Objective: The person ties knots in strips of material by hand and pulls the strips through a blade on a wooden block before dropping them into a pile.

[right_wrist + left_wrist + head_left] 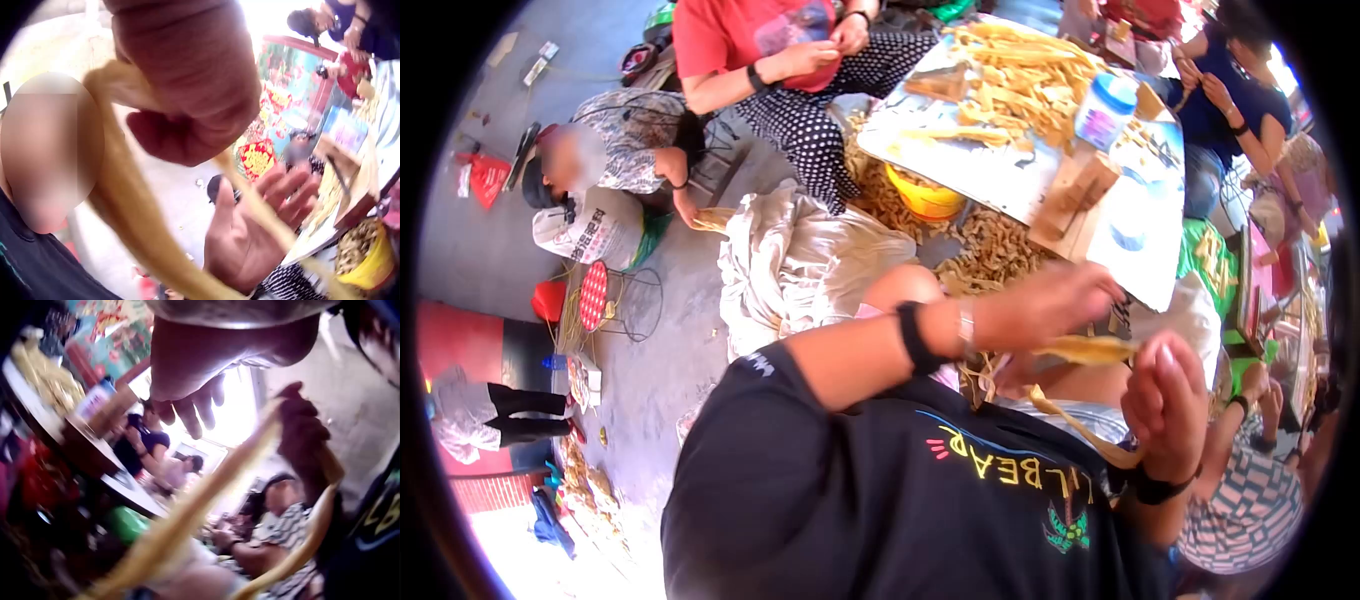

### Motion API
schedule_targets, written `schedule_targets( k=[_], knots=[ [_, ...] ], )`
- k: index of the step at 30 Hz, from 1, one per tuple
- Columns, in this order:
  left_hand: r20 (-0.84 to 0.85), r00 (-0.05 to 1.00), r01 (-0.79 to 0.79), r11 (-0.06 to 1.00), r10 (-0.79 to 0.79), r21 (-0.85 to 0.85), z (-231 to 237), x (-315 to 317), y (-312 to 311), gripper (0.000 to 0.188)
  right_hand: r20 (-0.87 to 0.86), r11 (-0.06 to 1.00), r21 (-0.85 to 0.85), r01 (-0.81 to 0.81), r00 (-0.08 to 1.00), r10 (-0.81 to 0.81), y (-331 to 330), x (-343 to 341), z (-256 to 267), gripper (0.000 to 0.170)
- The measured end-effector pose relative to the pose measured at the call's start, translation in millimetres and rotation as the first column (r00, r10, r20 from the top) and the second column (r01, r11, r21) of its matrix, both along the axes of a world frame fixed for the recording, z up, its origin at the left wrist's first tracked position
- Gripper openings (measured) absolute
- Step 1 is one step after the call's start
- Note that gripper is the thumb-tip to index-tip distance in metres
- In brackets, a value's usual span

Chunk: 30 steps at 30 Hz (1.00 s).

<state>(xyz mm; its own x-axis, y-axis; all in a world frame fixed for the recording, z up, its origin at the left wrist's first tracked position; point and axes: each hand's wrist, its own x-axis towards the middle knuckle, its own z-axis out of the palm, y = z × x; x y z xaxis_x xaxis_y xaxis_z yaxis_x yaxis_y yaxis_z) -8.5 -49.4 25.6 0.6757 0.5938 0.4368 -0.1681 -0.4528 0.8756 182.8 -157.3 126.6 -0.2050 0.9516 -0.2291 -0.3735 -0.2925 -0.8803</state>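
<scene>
My right hand [1165, 405] grips a long, floppy pale-yellow strip [1090, 350]. In the right wrist view its curled fingers [187, 137] close over the strip, and two lengths of it hang below the fist. My left hand [1050, 305] is raised close by, blurred in the head view. Seen from the right wrist, that left hand [247, 240] has its fingers spread, and one length of strip passes across in front of it. The left wrist view shows the strip [194, 515] looping down from the right hand [303, 434], with the left fingers extended above.
A white table [1000, 180] ahead bears a heap of yellow strips [1025, 85], a blue-lidded jar [1106, 110] and a wooden block [1075, 190]. A yellow bucket [927, 195] and a pile of short yellow pieces [990, 245] lie below it. Several people sit around.
</scene>
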Motion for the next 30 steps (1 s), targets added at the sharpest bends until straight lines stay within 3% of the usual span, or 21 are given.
schedule_targets(
  k=[1, 3, 5, 6, 9, 13, 15, 17, 18, 20, 21, 23, 25, 26, 28, 30],
  knots=[
    [0.099, 0.99, 0.117, 0.978, -0.101, -0.173, 10.5, 13.2, -8.8, 0.044, -0.072, 0.998, -0.052, 0.047, 0.996, -0.05, 12.7, -10.7, -5.5, 0.023],
    [0.147, 0.989, 0.024, 0.96, 0.018, -0.278, 15.7, 24.0, -13.4, 0.036, -0.192, 0.999, -0.024, 0.044, 0.98, -0.048, 28.9, -16.3, -13.1, 0.03],
    [0.071, 0.958, -0.28, 0.96, 0.279, 0.006, -11.1, 26.2, 1.3, 0.036, -0.226, 0.994, -0.038, 0.098, 0.969, -0.104, 38.2, -20.7, -10.5, 0.033],
    [0.113, 0.899, -0.428, 0.904, 0.423, 0.017, -23.9, 28.2, 7.8, 0.038, -0.24, 0.998, 0.005, 0.069, 0.968, -0.066, 39.8, -10.3, -14.8, 0.036],
    [-0.167, 0.871, -0.467, 0.884, 0.463, 0.016, -81.7, 14.5, 25.9, 0.039, -0.405, 0.991, -0.014, 0.134, 0.905, -0.128, 44.4, 18.3, -21.8, 0.039],
    [-0.61, 0.78, -0.136, 0.989, 0.14, 0.054, -115.1, 11.7, 33.2, 0.04, -0.484, 0.924, 0.231, 0.305, 0.86, -0.163, 54.3, 75.8, -28.3, 0.041],
    [-0.556, 0.829, -0.088, 0.996, 0.06, -0.024, -126.1, 17.0, 32.8, 0.039, -0.257, 0.762, 0.228, 0.606, 0.792, -0.554, 63.1, 64.3, -36.5, 0.046],
    [-0.556, 0.827, 0.004, 0.991, -0.079, -0.135, -112.4, 10.3, 36.1, 0.04, 0.132, 0.873, 0.334, 0.356, 0.899, -0.417, 72.3, 23.5, -43.9, 0.057],
    [-0.526, 0.848, -0.023, 0.985, -0.072, -0.172, -111.2, 11.1, 35.9, 0.033, 0.081, 0.912, 0.332, 0.24, 0.956, -0.281, 78.5, 25.8, -64.0, 0.056],
    [-0.106, 0.991, -0.099, 0.974, 0.079, -0.202, -98.6, 21.1, 27.2, 0.028, 0.115, 0.974, 0.171, 0.148, 0.979, -0.169, 82.2, 3.9, -79.4, 0.047],
    [0.113, 0.979, -0.137, 0.962, 0.168, -0.237, -96.9, 24.2, 23.8, 0.029, 0.144, 0.99, 0.055, 0.126, 0.981, -0.133, 82.4, -7.3, -84.1, 0.043],
    [0.193, 0.981, 0.006, 0.984, 0.029, -0.178, -111.2, 26.9, 22.3, 0.034, 0.223, 0.995, 0.068, 0.079, 0.97, -0.093, 81.3, -24.7, -87.3, 0.034],
    [0.225, 0.968, 0.187, 0.921, -0.113, -0.343, -105.0, 23.7, 22.3, 0.034, 0.307, 0.987, 0.056, 0.152, 0.938, -0.162, 85.8, -21.1, -90.2, 0.03],
    [0.231, 0.955, 0.281, 0.804, -0.184, -0.524, -96.6, 18.3, 20.0, 0.031, 0.348, 0.977, 0.095, 0.191, 0.913, -0.212, 87.3, -18.8, -92.0, 0.031],
    [0.097, 0.958, 0.269, 0.737, -0.268, -0.621, -75.5, 11.4, 24.9, 0.025, 0.465, 0.946, 0.202, 0.252, 0.826, -0.319, 88.6, -9.9, -99.4, 0.032],
    [0.03, 0.986, 0.15, 0.809, -0.162, -0.569, -81.9, 14.5, 25.1, 0.025, 0.62, 0.934, 0.258, 0.248, 0.699, -0.357, 89.1, 1.1, -103.1, 0.032]
  ],
)
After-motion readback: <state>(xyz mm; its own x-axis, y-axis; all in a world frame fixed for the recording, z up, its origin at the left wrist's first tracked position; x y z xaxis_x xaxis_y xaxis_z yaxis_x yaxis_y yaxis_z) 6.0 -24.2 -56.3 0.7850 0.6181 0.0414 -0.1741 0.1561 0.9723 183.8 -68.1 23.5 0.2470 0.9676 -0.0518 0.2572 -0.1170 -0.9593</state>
